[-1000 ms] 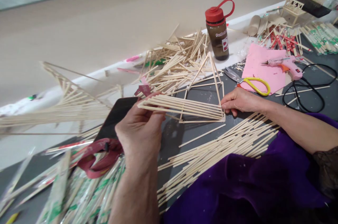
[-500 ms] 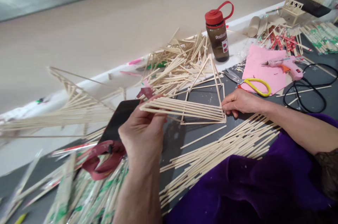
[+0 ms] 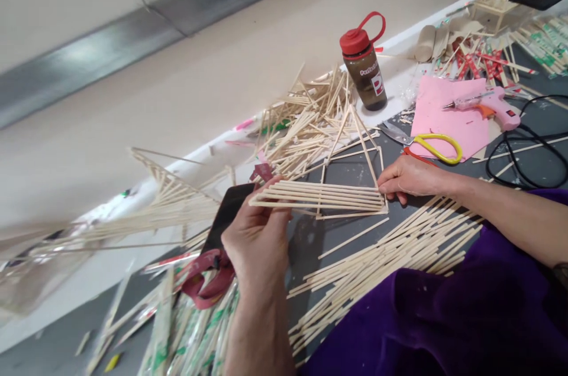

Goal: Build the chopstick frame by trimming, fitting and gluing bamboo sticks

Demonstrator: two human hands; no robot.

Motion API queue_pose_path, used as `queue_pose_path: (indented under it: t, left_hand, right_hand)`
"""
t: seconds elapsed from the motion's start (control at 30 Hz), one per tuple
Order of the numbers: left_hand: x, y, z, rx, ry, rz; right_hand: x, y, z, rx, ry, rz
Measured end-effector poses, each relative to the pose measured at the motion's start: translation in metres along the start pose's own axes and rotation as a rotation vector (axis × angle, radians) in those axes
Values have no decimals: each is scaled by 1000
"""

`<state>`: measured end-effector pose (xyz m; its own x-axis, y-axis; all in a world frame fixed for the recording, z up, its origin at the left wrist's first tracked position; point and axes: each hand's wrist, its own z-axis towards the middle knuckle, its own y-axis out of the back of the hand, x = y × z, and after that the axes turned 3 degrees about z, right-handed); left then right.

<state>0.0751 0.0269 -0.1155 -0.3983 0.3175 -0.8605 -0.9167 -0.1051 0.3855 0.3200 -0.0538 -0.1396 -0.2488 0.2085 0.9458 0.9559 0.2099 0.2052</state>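
A frame of thin wooden sticks [image 3: 328, 195] stands on the dark table [image 3: 355, 166], with a flat panel of parallel sticks in front and a triangle rising behind it. My left hand [image 3: 257, 234] is closed on the panel's left end, lifting it slightly. My right hand [image 3: 406, 178] pinches the panel's right corner against the table. A row of loose sticks [image 3: 390, 252] lies just in front of my hands, above my purple garment [image 3: 444, 317].
A heap of sticks [image 3: 310, 116] and a red-capped brown bottle [image 3: 364, 65] stand behind the frame. Yellow-handled scissors [image 3: 426, 145], pink paper [image 3: 448, 113], a pink glue gun [image 3: 492, 107] with black cord lie right. A black phone [image 3: 226, 213], red strap and wrapped chopsticks [image 3: 195, 329] lie left.
The view has swung left and upward, so everything sits further right and lower in the picture. Both hands keep the same hold on the stick frame.
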Motion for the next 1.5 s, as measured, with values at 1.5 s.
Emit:
queue_pose_path:
  t: [1.5]
  left_hand:
    - [1, -2, -1, -1, 3, -20]
  right_hand:
    - [8, 0, -3, -6, -19, -28]
